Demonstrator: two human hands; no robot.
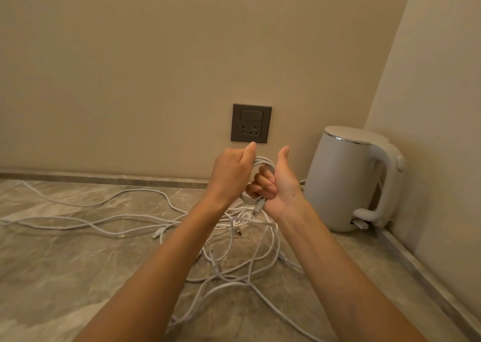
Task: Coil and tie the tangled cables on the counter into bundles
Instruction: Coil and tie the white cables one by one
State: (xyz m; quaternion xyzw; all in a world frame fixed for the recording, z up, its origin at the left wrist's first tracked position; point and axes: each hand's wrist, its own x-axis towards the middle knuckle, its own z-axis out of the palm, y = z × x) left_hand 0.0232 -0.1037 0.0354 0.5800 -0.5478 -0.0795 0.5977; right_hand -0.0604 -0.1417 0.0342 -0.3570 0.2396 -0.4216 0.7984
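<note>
A small coil of white cable (263,163) is held up above the counter between both hands. My right hand (276,183) grips the coil with its fingers curled through the loops and its thumb pointing up; a plug end hangs from below the palm. My left hand (233,171) pinches the cable at the top of the coil. Under the hands, several loose white cables (125,222) lie tangled across the marbled counter (65,263), with plug ends showing among them.
A white electric kettle (348,177) stands in the right corner against the wall. A grey wall socket (251,123) sits just above the hands. A low stone ledge runs along the back and right edges of the counter.
</note>
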